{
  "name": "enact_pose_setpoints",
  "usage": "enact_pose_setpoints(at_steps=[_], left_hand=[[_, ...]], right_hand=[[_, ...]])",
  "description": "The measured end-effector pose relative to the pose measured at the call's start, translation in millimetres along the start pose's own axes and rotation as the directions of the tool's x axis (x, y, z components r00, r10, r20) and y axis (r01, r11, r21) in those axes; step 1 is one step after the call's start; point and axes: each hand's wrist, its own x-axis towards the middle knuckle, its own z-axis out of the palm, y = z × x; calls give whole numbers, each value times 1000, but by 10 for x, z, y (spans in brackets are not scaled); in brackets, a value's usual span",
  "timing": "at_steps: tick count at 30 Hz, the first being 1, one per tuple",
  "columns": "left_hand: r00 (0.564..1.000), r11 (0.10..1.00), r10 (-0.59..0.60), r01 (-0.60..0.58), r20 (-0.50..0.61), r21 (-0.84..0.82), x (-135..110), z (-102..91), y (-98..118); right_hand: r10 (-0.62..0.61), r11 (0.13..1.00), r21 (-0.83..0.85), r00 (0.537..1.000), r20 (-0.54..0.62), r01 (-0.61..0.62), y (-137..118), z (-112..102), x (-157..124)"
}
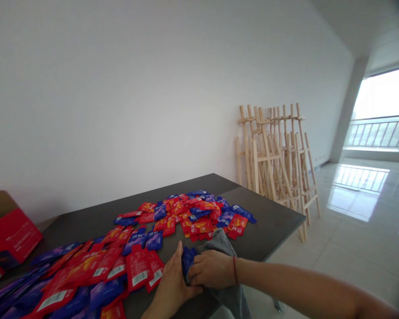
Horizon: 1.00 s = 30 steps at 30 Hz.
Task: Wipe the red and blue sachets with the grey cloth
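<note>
Near the table's front edge, a blue pouch [187,258] stands tilted between my two hands. My left hand [173,283] is closed around its left side, with the thumb pointing up. The fingers of my right hand [213,268] are curled against the pouch's right side and grip a grey cloth [223,243]. The cloth hangs beneath that hand over the table edge. Most of the pouch's lower part is hidden by my fingers. Just beyond lies a loose pile of red and blue pouches [199,224], and more red pouches [138,271] lie left of my left hand.
A dark table [269,221] carries the pouches and runs along a white wall. At the far left is an open red carton [18,235]. Several wooden easels [272,164] lean against the wall beyond the table's right end.
</note>
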Motion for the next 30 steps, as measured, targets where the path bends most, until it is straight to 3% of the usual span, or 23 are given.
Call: enact_pose_setpoints(at_steps=[9,18,23,27,30], left_hand=[[999,1000,-8,8,-36,-12,-23,21,-20],[999,998,-20,22,-34,52,-28,-7,15],[981,980,160,-144,-112,139,-79,-87,70],[923,898,376,-384,77,214,-94,-142,207],[880,857,444,-472,166,209,-93,-163,290]], right_hand=[[75,986,-147,997,6,-74,214,4,455],[332,938,-99,943,-22,-332,433,66,409],[281,958,-54,960,-14,-281,355,111,379],[192,981,-20,981,-29,-192,241,149,271],[156,988,7,985,-72,-156,215,150,200]])
